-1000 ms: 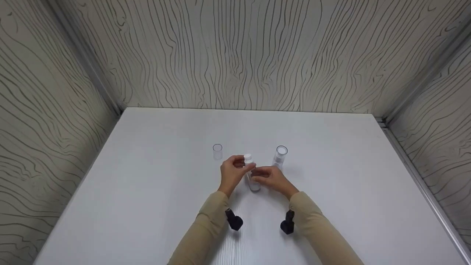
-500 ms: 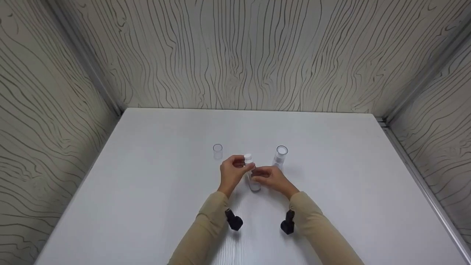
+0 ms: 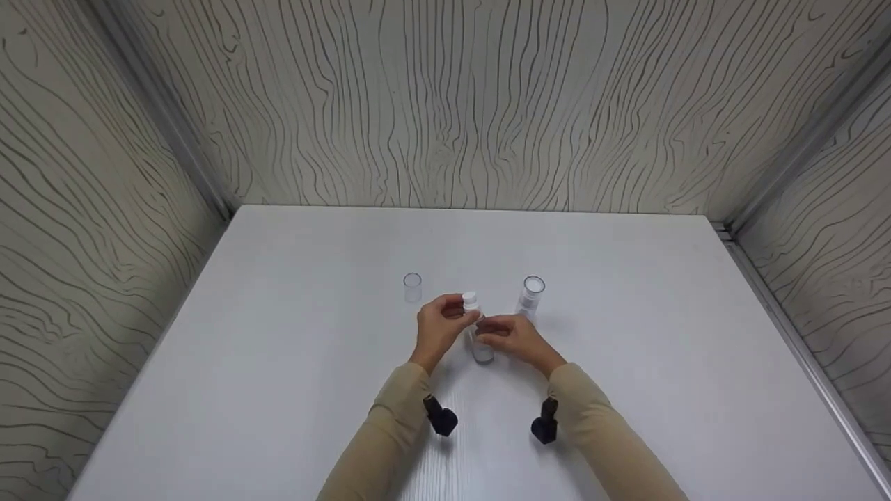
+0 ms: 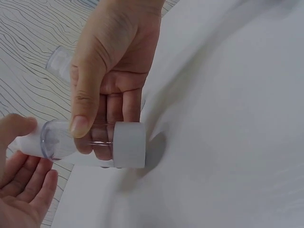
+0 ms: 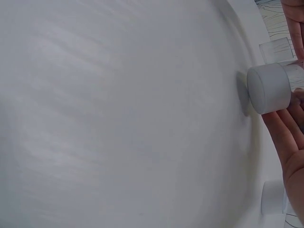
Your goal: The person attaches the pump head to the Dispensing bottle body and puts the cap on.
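Note:
Both hands are on a clear cylindrical bottle [image 4: 61,142] with a white top [image 3: 470,302] and a broad white base [image 4: 129,145], held over the white table and leaning slightly in the head view. My left hand [image 3: 440,324] pinches the white top between thumb and fingers. Lower down, my right hand [image 3: 518,339] grips the clear body, thumb on one side and fingers behind. From the right wrist, the base [image 5: 269,88] shows close over the table, with its shadow beside it. The fingers hide part of the body.
A small clear cap [image 3: 412,287] stands on the table [image 3: 313,348] left of the hands, beyond them. Behind the right hand is a second bottle [image 3: 531,293] with a clear cover and white parts. Wood-grain panels [image 3: 445,104] enclose the back and sides.
My left thumb has drawn back slightly to the left on the bottle's top. The right hand keeps its grip, and the bottle stays in nearly the same place.

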Motion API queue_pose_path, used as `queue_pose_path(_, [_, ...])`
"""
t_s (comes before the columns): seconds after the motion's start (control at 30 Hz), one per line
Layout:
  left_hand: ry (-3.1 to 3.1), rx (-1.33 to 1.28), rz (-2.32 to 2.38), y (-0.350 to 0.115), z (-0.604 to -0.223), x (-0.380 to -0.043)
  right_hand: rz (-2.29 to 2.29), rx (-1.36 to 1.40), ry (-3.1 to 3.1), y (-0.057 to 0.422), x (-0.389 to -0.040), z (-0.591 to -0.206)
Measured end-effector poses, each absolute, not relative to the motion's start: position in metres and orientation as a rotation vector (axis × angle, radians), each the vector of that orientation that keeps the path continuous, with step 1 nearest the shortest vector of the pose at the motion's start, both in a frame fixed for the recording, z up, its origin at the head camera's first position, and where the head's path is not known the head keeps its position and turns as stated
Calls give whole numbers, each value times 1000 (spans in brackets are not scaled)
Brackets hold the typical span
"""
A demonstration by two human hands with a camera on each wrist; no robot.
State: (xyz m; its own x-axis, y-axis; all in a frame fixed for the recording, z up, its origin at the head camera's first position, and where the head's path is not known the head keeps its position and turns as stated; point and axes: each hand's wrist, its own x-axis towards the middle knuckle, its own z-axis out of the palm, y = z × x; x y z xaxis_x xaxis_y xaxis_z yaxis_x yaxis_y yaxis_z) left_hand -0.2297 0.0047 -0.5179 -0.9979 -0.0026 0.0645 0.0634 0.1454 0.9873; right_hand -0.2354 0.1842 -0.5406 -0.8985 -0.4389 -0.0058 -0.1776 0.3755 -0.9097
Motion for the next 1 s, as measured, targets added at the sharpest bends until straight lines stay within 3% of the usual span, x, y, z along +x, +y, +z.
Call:
queue_pose_path(0.67, [-2326,-179,-2014,6,-525,-233,-1600,-493,2392,179,-229,-543])
queue_pose_path(1.0, [-2283,-214,-2071,-1,-491,-211,-1584,-540,2405,179,-231,-542])
